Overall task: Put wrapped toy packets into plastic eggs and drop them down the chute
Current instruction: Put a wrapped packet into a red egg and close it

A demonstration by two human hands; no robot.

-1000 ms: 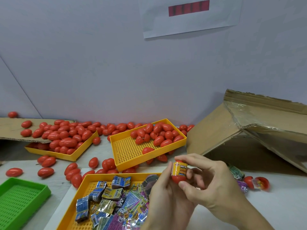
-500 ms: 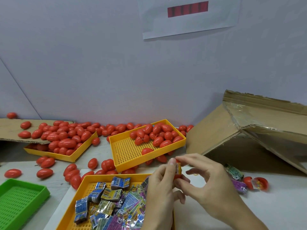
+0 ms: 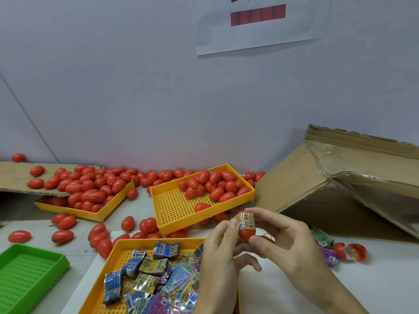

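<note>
Both hands meet over the near yellow tray [image 3: 118,248] of wrapped toy packets [image 3: 156,266]. My left hand [image 3: 217,264] and my right hand [image 3: 283,243] pinch one red egg half [image 3: 246,233] between them. A yellow packet [image 3: 246,220] sticks out of its top. The cardboard chute [image 3: 335,177] slopes up at the right. An open red egg [image 3: 350,251] and two loose packets [image 3: 322,236] lie at the chute's mouth.
A tilted yellow tray [image 3: 174,209] of red eggs sits behind my hands, and another full yellow tray [image 3: 74,209] lies at the left under a cardboard flap [image 3: 13,177]. Loose eggs [image 3: 65,222] scatter over the table. A green tray [image 3: 29,270] stands at the near left.
The egg half with the packet turned in my fingers and rose slightly; the packet's label with the small age mark now faces me. Both hands stayed in place.
</note>
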